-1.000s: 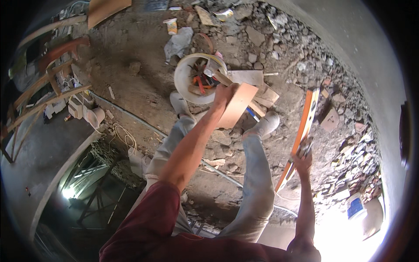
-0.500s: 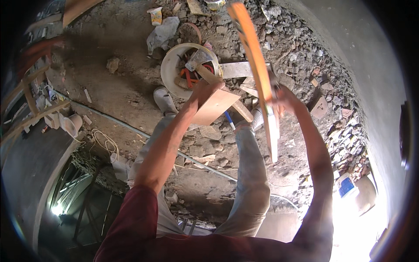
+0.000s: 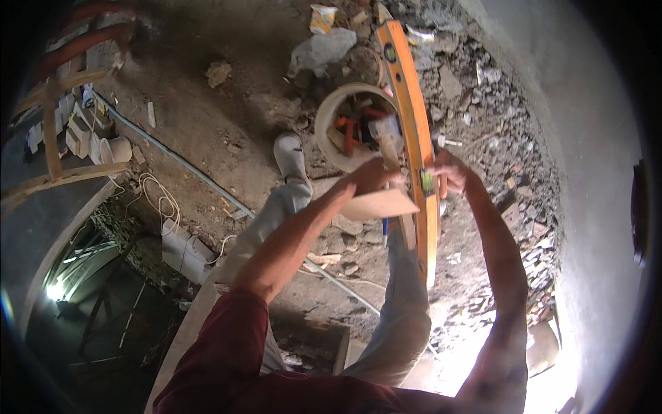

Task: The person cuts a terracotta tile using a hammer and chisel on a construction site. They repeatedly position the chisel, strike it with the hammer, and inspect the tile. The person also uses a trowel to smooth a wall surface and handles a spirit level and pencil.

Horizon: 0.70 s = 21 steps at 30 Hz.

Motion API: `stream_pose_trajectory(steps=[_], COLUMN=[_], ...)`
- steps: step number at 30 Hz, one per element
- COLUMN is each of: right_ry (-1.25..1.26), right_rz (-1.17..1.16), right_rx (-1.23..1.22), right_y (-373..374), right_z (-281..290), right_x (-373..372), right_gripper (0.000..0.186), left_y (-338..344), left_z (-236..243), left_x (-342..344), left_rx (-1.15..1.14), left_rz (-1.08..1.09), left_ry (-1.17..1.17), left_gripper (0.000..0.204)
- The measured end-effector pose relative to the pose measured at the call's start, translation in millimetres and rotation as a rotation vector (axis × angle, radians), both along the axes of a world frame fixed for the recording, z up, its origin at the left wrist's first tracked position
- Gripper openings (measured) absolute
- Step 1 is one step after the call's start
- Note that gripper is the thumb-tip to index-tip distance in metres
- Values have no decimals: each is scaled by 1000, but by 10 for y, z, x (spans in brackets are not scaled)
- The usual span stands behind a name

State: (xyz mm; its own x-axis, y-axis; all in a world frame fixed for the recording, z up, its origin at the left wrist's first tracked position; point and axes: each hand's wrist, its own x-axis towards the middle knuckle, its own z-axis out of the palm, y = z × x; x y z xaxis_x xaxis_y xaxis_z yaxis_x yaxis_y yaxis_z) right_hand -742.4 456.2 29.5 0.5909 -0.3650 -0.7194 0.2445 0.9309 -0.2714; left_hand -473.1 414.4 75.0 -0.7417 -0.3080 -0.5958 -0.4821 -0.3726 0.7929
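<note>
Your right hand (image 3: 452, 172) grips an orange spirit level (image 3: 413, 114) near its middle, the fingers closed on its right edge beside a yellow-green vial (image 3: 427, 181). The level stands lengthwise in front of you, a long bar with pale worn edges, its far end tipped a little to the left and carrying a round, dark-rimmed vial (image 3: 390, 53); its near end reaches down in front of your right leg (image 3: 407, 297). Your left hand (image 3: 373, 175), just left of the level, is clenched on a flat tan board (image 3: 380, 205) with a smooth face, and a hammer (image 3: 388, 146) with a wooden handle lies close against that hand, though you cannot tell here whether the fingers hold it too. Beyond it, a whitish bucket (image 3: 323, 131) holds red-orange tools (image 3: 350, 136) and darker pieces, and the level cuts across the view of its right side. A blue stick-like tool (image 3: 385, 229) shows below the board. Crumpled plastic sheeting (image 3: 321, 52) and a paper cup (image 3: 322, 19) lie past the bucket; broken rubble (image 3: 476, 114) spreads to the right along a grey wall (image 3: 586, 179). At left, a grey pipe (image 3: 181, 160) slants across the dirt, with a loosely coiled pale cord (image 3: 160, 200) near it.
</note>
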Motion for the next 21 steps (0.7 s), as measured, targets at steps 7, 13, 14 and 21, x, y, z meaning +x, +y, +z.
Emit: stream_pose_trajectory(steps=[7,13,14,21], right_ry=[123,147,90,132], right_rz=[96,319,318,647], right_rx=[-86,-137,-153,-270], right_y=[-408,-666,-722,-1071], right_z=[1056,1725,1868,3044], right_x=[499,885,992,1306], right_gripper=[62,77,80,88], left_y=[175,179,218,859], left_z=[47,727,828,1975], left_x=[169,404,516,876], left_rx=[318,349,273,251], left_rz=[252,458,436,734], left_ry=[-23,-6,-22,4], left_gripper=[46,49,45,42])
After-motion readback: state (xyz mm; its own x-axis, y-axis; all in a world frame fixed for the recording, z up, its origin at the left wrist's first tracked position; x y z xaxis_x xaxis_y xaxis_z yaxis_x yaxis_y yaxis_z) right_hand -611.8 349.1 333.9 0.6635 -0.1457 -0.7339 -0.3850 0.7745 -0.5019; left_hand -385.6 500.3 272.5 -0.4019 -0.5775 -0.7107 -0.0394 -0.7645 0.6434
